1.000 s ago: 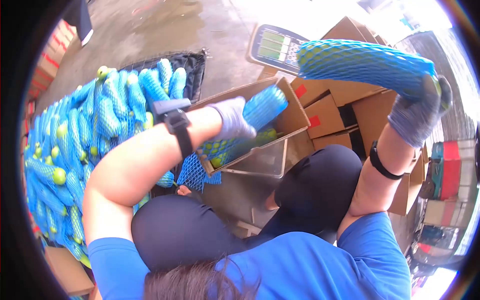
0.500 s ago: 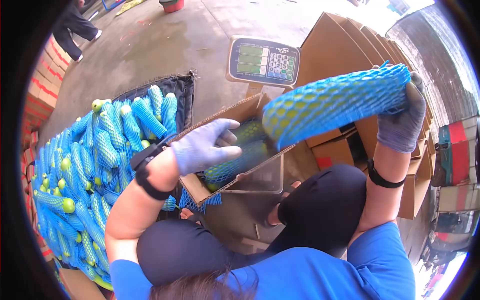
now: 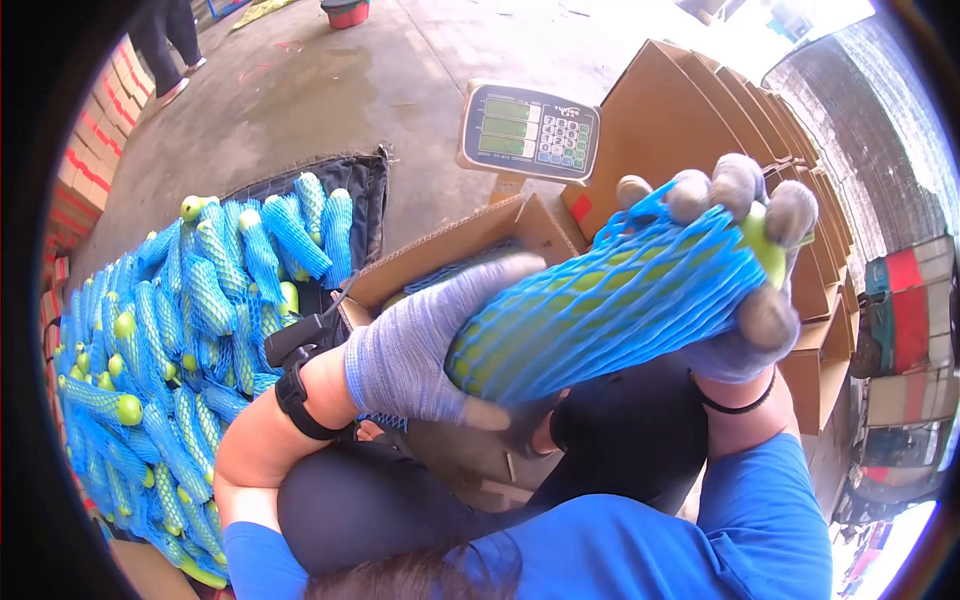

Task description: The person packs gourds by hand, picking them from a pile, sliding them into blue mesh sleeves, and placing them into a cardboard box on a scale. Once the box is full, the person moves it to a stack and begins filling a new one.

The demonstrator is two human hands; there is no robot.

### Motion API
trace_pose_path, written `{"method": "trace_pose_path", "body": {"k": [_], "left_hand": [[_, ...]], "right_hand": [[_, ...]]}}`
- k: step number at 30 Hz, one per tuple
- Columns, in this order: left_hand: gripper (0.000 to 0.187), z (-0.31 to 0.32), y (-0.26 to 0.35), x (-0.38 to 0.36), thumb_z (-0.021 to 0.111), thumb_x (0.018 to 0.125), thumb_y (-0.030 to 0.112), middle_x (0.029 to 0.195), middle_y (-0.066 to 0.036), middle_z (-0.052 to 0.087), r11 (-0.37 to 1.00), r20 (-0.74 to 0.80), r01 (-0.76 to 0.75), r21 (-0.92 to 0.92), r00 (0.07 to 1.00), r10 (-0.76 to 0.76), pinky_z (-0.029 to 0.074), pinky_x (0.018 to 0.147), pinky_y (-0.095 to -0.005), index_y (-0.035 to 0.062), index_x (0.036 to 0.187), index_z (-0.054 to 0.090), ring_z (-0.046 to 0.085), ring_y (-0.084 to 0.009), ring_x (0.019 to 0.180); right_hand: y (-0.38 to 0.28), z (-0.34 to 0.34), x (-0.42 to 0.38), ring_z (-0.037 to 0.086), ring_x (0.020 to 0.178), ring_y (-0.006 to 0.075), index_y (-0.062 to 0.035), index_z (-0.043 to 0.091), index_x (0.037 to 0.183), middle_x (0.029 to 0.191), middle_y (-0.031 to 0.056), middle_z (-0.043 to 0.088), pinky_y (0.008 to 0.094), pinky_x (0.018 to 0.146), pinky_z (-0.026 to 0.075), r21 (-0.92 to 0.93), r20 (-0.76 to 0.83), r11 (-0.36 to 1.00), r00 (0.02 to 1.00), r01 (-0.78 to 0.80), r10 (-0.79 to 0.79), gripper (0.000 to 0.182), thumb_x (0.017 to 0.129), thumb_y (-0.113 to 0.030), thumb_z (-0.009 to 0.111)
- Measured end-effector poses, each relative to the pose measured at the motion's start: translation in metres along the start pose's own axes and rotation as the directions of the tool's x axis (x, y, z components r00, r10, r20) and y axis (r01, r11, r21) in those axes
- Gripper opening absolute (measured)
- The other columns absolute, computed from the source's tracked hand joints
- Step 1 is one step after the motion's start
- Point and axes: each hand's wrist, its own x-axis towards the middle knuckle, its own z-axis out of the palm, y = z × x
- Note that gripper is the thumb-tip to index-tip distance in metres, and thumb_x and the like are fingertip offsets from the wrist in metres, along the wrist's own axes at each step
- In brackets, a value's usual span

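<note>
A long green vegetable in blue foam netting (image 3: 600, 310) is held between both gloved hands, in front of an open cardboard box (image 3: 440, 250). My left hand (image 3: 440, 335) wraps round its lower left end, thumb above and fingers beneath. Around its upper right end curl the fingers of my right hand (image 3: 750, 260), where the bare green tip shows out of the netting. More netted produce lies inside the box, mostly hidden by my left hand and the held piece.
A large pile of netted green vegetables (image 3: 190, 330) lies at the left. Behind the box stands a scale display (image 3: 528, 132). Flattened cardboard boxes (image 3: 690, 120) stand at the right. Stacked cartons (image 3: 100, 130) and a person's legs (image 3: 165, 45) are at the upper left.
The netted vegetable has come down and closer to my body. My left hand, open before, has taken hold of its left end, and my right hand's grip has shifted.
</note>
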Motion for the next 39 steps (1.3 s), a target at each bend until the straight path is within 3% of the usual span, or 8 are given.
{"method": "trace_pose_path", "body": {"k": [6,8,14,22,27,31,35,39], "left_hand": [[0.081,-0.026,-0.013,-0.054,0.086,0.063,0.016,0.122,-0.009,0.063,0.995,-0.175,0.064,-0.078,0.982,-0.076,0.048,0.097,-0.0336,-0.0002,0.133,0.05,0.059,-0.0155,0.11],[0.081,-0.039,-0.017,-0.103,0.086,0.064,0.017,0.121,-0.007,0.063,0.971,-0.33,0.134,-0.197,0.924,-0.195,0.048,0.096,-0.0331,0.0,0.134,0.049,0.059,-0.0149,0.109],[0.077,0.027,-0.077,-0.305,0.085,0.068,0.027,0.113,-0.006,0.061,0.945,-0.981,0.307,-0.117,0.112,-0.158,0.049,0.093,-0.0342,0.0014,0.13,0.048,0.059,-0.0161,0.104],[0.083,0.073,-0.19,-0.445,0.089,0.064,0.016,0.122,-0.017,0.061,0.669,-0.794,0.574,-0.471,-0.607,-0.037,0.047,0.097,-0.0362,-0.0038,0.132,0.047,0.06,-0.0282,0.109],[0.07,0.014,-0.202,-0.419,0.088,0.064,0.036,0.105,-0.023,0.067,-0.051,-0.901,0.902,-0.429,-0.424,0.087,0.052,0.09,-0.0453,0.0025,0.116,0.056,0.066,-0.0365,0.1],[0.047,-0.078,-0.129,-0.311,0.068,0.087,0.05,0.077,-0.011,0.067,0.725,-0.929,0.677,-0.13,0.172,-0.327,0.052,0.067,-0.0318,0.0034,0.095,0.064,0.065,-0.0211,0.065],[0.073,-0.073,-0.034,-0.148,0.038,0.094,0.072,0.066,-0.006,0.066,0.53,-0.391,0.847,0.03,0.498,-0.774,0.044,0.055,-0.0289,0.0083,0.074,0.067,0.06,-0.0152,0.055],[0.085,-0.075,-0.095,-0.089,0.032,0.088,0.082,0.068,-0.012,0.067,0.146,0.034,0.984,0.104,0.143,-0.989,0.044,0.05,-0.0313,0.0052,0.091,0.069,0.06,-0.0207,0.055]], "right_hand": [[0.011,0.021,0.004,0.047,0.129,0.0326,-0.0068,0.02,0.152,0.135,0.0171,0.049,0.048,0.108,0.04,-0.18,-0.116,0.967,0.98,-0.18,0.161,0.112,0.072,-0.051,0.085],[0.012,0.0,0.008,0.044,0.136,0.031,-0.0034,0.021,0.155,0.147,0.0213,0.043,0.0522,0.112,0.034,-0.349,-0.225,0.917,0.967,-0.195,0.119,0.098,0.09,-0.074,0.043],[0.0,-0.044,0.024,0.045,0.134,0.0323,0.0029,0.032,0.149,0.144,0.0233,0.046,0.052,0.116,0.031,-0.047,-0.599,0.938,0.761,-0.343,0.249,0.063,0.106,-0.043,0.033],[0.027,-0.114,0.019,0.052,0.127,0.024,-0.0003,0.039,0.146,0.139,0.016,0.052,0.0407,0.111,0.039,-0.094,-0.479,0.774,0.71,-0.627,0.517,0.05,0.105,-0.03,0.042],[0.053,-0.11,0.015,0.056,0.092,0.0139,-0.0025,0.06,0.128,0.106,0.0052,0.065,0.0308,0.082,0.047,-0.739,-0.435,0.102,0.589,-0.665,0.681,0.051,0.093,-0.041,0.059],[0.078,-0.102,0.0,0.064,0.108,0.03,-0.0045,0.062,0.129,0.12,0.0185,0.066,0.0387,0.097,0.047,-0.859,-0.489,-0.442,0.159,-0.26,0.857,0.067,0.093,-0.06,0.053],[0.133,-0.102,-0.042,0.067,0.096,0.0353,-0.0124,0.072,0.116,0.105,0.0214,0.07,0.0442,0.084,0.051,-0.91,-0.408,-0.394,0.114,-0.127,0.906,0.057,0.095,-0.059,0.046],[0.149,-0.128,-0.055,0.07,0.093,0.031,-0.0106,0.076,0.106,0.102,0.0133,0.073,0.045,0.076,0.057,-0.967,-0.249,-0.255,0.236,-0.004,0.94,0.027,0.084,-0.019,0.064]]}}
